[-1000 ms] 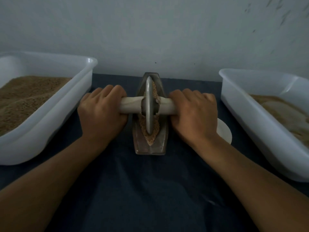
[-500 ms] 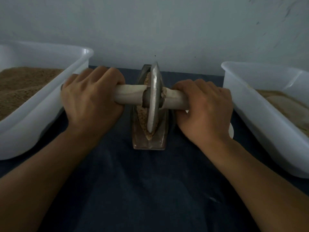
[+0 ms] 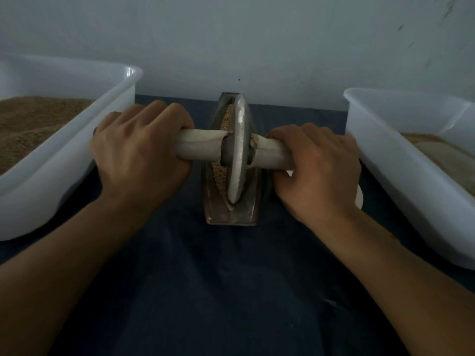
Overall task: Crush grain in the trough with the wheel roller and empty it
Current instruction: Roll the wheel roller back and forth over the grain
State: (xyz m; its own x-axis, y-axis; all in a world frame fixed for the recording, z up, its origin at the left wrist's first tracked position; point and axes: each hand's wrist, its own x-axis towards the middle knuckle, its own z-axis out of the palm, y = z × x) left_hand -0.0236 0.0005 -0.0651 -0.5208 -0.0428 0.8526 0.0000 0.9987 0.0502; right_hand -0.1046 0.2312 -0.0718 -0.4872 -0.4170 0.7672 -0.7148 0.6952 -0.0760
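Gripping the roller (image 3: 237,150), your left hand (image 3: 138,155) and right hand (image 3: 318,170) wrap its handles. Grain (image 3: 221,173) fills the trough (image 3: 231,214); crushing seems underway, emptying remains.

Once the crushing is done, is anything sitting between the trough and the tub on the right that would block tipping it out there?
Partly. A small white round object lies on the cloth between the trough and the right tub, mostly hidden under the right hand. Nothing else visible there.

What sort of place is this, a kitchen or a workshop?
Hard to say; probably a plain worktable set up for grinding grain by hand. A cloth-covered table against a bare wall holds a trough and two tubs of grain.
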